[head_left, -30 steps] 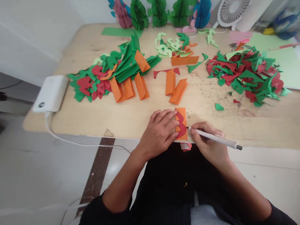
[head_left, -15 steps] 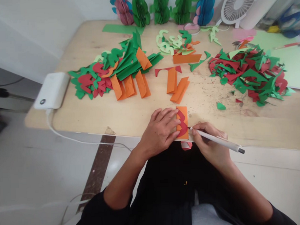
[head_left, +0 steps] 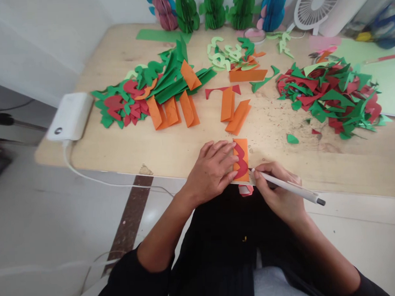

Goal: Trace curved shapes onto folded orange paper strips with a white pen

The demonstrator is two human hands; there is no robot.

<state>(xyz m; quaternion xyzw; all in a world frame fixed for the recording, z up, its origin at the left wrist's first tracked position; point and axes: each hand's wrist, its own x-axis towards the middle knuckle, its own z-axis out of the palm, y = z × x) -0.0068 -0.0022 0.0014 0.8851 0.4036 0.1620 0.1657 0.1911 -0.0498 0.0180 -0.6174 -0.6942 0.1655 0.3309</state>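
Note:
Near the table's front edge lies an orange paper piece point(head_left: 244, 147) with a red wavy paper cutout point(head_left: 242, 165) on top of it. My left hand point(head_left: 214, 167) rests flat with fingers outstretched, its fingertips pressing on the left side of both papers. In my right hand point(head_left: 279, 188) is a white pen point(head_left: 291, 186), gripped between thumb and fingers. The pen's dark tip is at the right side of the orange paper, beside the red cutout's lower curve. Folded orange papers point(head_left: 238, 117) lie just beyond.
Green, red and orange cut papers point(head_left: 124, 103) lie at left; a heap of scraps point(head_left: 336, 95) is at right. A white power bank point(head_left: 70, 117) with a cable sits at the left edge. Honeycomb paper figures point(head_left: 214, 11) and a small fan point(head_left: 317, 5) stand at the back.
The pen tip has shifted slightly off the red cutout's lower curve, toward the orange paper's right edge. My left hand stays in place on the papers. The whole view has shifted a little.

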